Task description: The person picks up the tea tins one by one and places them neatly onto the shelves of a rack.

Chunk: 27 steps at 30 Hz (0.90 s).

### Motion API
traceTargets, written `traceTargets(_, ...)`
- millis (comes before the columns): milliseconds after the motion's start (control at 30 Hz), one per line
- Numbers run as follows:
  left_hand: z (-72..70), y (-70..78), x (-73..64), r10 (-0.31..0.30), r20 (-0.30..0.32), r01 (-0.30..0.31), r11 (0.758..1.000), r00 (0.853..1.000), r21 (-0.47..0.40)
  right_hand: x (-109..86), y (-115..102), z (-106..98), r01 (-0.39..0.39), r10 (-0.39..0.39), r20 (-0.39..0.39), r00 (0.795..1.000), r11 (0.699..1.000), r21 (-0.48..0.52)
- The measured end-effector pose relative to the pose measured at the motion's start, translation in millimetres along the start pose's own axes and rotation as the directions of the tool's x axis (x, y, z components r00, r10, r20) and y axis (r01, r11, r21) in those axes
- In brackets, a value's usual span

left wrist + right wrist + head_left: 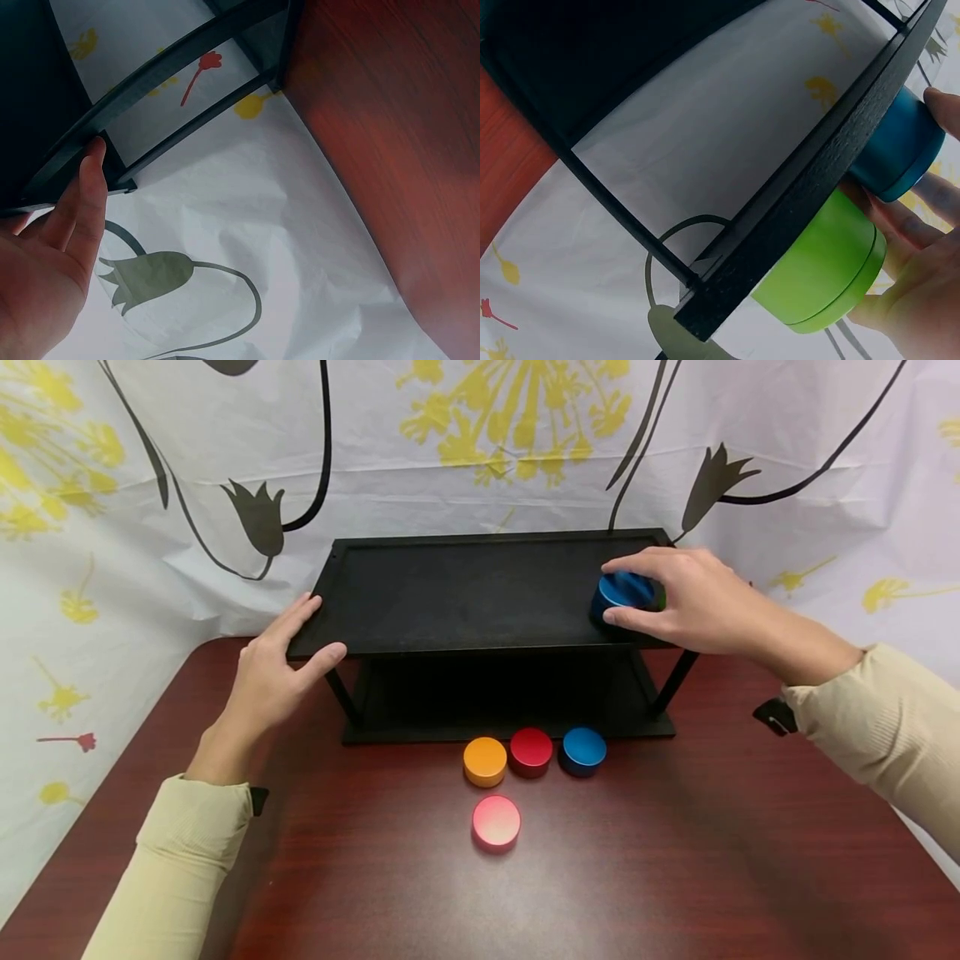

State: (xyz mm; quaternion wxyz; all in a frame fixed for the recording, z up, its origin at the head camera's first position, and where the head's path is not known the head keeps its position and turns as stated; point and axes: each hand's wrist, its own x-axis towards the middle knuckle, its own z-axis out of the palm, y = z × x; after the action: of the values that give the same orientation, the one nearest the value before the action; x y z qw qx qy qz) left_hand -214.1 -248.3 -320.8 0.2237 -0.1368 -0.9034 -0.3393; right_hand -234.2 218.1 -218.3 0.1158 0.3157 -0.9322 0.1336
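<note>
At the right end of the black two-tier shelf (465, 593), my right hand (701, 602) grips a blue round container (622, 597) between thumb and fingers. The container (901, 146) stands at the top board's edge in the right wrist view. Beside it is a lime-green round container (821, 262), close to the fingers and mostly hidden behind the hand in the head view. My left hand (270, 668) rests on the board's front left corner, its fingers extended along the side edge. In the left wrist view, that hand's fingers (90, 195) touch the shelf's side.
On the reddish-brown table (375, 877), an orange disc (485, 762), a red disc (531, 752) and a blue disc (582, 751) lie before the shelf. A pink disc (496, 823) lies nearer. Behind hangs a white cloth (465, 502) with flower prints.
</note>
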Motion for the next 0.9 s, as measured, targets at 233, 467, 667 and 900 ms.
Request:
traceTargets(233,0.5,0.0,-0.9,-0.002,-0.004,0.002,1.0,1.0,0.005,0.8,2.0,3.0,0.011,-0.011,-0.005,1.0,1.0,0.008)
traceTargets(467,1.0,1.3,-0.4,0.003,-0.006,-0.003,1.0,1.0,0.001,0.2,3.1,5.8,0.023,-0.023,-0.021,1.0,1.0,0.004)
traceTargets(667,1.3,0.8,-0.9,-0.001,-0.008,0.001,1.0,1.0,0.003,1.1,4.2,6.4,0.034,-0.034,-0.03,0.999,0.999,-0.003)
traceTargets(900,1.7,-0.3,-0.4,-0.002,-0.009,0.002,1.0,1.0,0.006,0.8,4.8,6.2,0.027,-0.027,-0.031,0.999,1.0,-0.011)
